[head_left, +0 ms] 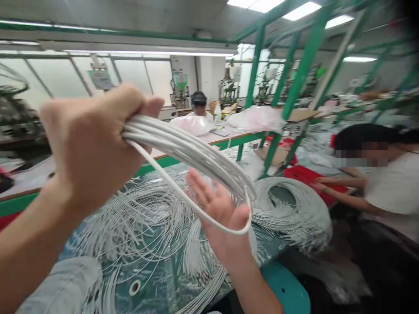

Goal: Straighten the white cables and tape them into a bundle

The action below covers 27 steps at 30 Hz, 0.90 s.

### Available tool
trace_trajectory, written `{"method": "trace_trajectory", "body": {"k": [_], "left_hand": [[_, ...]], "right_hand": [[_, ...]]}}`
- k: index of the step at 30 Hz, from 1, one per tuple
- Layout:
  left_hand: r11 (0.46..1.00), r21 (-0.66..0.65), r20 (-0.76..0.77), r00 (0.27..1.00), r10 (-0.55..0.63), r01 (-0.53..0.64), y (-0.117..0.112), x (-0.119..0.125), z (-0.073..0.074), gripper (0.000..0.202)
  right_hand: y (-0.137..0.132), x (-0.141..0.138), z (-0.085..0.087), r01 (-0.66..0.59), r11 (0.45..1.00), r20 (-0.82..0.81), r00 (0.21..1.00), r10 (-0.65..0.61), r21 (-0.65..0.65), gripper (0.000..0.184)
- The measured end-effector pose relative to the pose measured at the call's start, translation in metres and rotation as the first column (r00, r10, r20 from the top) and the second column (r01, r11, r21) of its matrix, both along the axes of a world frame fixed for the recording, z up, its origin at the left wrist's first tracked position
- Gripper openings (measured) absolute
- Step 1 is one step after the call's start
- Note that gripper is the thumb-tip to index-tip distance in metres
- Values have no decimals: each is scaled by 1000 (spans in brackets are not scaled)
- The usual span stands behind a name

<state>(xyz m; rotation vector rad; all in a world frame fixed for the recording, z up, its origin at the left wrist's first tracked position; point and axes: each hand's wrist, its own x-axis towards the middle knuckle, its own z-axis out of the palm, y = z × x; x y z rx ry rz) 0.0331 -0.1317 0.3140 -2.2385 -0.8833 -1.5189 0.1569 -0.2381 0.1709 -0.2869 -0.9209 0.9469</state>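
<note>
Cable bundle (186, 148): near end hidden inside left hand's (94, 131) fist. Right hand (219, 209), beneath bundle, partly covered by it. Right of bundle: co-worker (389, 187) blurred, cropped by right edge. Below bundle: teal seat (288, 288), cut at bottom. Beyond bundle: machine (180, 83), details too small.

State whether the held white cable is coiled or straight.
Coiled: the cable bends round in several loops, gripped by the left hand.
</note>
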Motion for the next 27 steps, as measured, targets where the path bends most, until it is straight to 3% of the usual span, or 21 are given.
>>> {"method": "trace_trajectory", "body": {"k": [3, 6, 8, 11, 13, 16, 18, 20, 23, 25, 27], "left_hand": [[979, 187, -123, 991, -56, 78, -14, 39, -21, 46], [946, 22, -124, 940, -317, 322, -22, 65, -54, 24], [863, -187, -89, 867, -491, 469, -29, 78, -80, 19], [597, -493, 38, 702, -711, 633, -49, 94, -119, 24], [386, -627, 150, 592, -792, 676, -67, 101, -143, 25], [125, -718, 300, 466, -832, 685, -94, 102, -172, 30], [16, -734, 354, 403, -844, 679, -107, 94, -187, 34], [-40, -739, 348, 330, -877, 673, -115, 82, -201, 30], [-58, -683, 277, 186, -943, 728, -120, 66, -218, 28], [-49, -555, 241, 104, -965, 830, -121, 61, -226, 39], [-34, -384, 222, 57, -973, 923, -119, 58, -226, 36]], "right_hand": [[-15, 32, 23, 371, 928, -217, 905, -367, -25, 70], [-38, 53, 35, 560, 827, -317, 776, -546, -54, 49], [-50, 61, 39, 660, 747, -384, 671, -634, -81, 38], [-65, 69, 47, 750, 651, -467, 537, -703, -117, 23], [-74, 72, 53, 754, 647, -495, 522, -694, -112, 25], [-84, 67, 57, 737, 664, -500, 529, -685, -130, 34], [-91, 56, 53, 754, 638, -468, 512, -721, -158, 41], [-98, 40, 47, 793, 579, -418, 467, -779, -192, 46], [-114, 16, 37, 848, 457, -348, 358, -867, -267, 51], [-128, 5, 31, 874, 369, -306, 275, -912, -315, 52], [-143, 0, 22, 888, 290, -260, 204, -944, -356, 52]]}}
